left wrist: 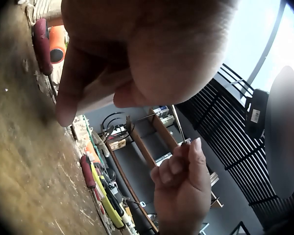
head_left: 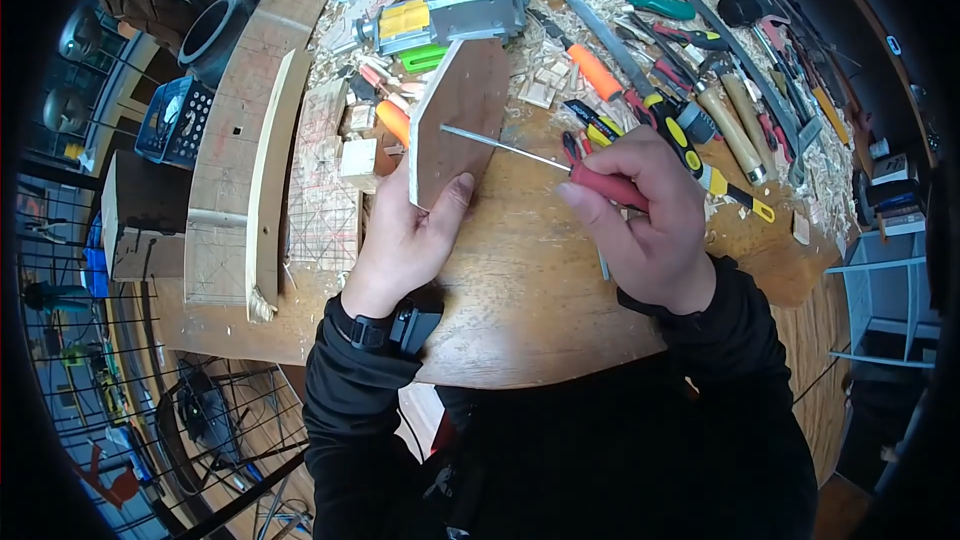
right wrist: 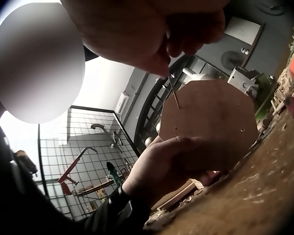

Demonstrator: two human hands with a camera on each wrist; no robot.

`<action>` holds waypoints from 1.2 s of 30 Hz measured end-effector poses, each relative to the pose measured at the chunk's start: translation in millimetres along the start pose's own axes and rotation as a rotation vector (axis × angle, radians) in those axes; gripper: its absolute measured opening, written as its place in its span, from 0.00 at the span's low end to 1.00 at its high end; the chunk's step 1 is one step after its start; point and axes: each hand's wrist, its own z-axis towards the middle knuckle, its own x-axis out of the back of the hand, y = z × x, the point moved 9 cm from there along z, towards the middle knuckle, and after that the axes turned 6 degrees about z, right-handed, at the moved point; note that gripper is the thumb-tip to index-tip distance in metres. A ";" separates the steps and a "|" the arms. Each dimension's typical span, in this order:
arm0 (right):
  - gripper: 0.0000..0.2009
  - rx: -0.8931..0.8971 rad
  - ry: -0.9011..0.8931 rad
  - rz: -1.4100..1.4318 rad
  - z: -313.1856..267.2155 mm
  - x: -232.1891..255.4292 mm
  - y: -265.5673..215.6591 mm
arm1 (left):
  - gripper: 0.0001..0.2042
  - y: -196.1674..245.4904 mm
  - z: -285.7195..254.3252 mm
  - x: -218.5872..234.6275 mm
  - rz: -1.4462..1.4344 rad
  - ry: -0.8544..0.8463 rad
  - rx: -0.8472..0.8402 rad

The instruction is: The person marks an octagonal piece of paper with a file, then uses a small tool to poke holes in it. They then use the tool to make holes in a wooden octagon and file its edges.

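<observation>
My left hand (head_left: 410, 225) holds an eight-sided wooden board (right wrist: 210, 117) on edge above the workbench, thumb on its face and fingers behind it. Small holes show near the board's edges in the right wrist view. In my right hand (head_left: 655, 215) is a slim metal tool with a red handle (head_left: 608, 186), gripped with the thumb along the handle. Its thin shaft (head_left: 520, 150) looks wider toward the end, and the tip overlaps the board's face near one edge. The left wrist view shows the left palm (left wrist: 171, 54) up close, hiding most of the board.
A metal vise (head_left: 470, 0) stands at the back, with wood shavings around it. Chisels, files, pliers and a yellow-black knife (head_left: 735, 195) crowd the right side. A long wooden strip (head_left: 272, 180) and a marked plank (head_left: 225, 170) lie at left. A wooden block (head_left: 358, 162) sits beside the left hand.
</observation>
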 end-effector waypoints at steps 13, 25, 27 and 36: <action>0.08 -0.156 -0.202 -0.052 -6.8 -7.1 14.8 | 0.14 -4.2 0.3 -1.8 0.043 -0.022 -0.009; 0.09 -0.170 -0.166 -0.023 -8.8 -5.6 16.0 | 0.12 0.0 1.4 -2.9 0.044 -0.022 -0.060; 0.09 -0.322 -0.262 0.019 -15.1 -10.1 27.4 | 0.12 2.7 0.6 -4.1 0.112 -0.037 -0.053; 0.08 0.023 -0.080 -0.114 -4.1 -4.5 -3.8 | 0.11 -3.7 3.0 1.9 -0.010 0.005 0.016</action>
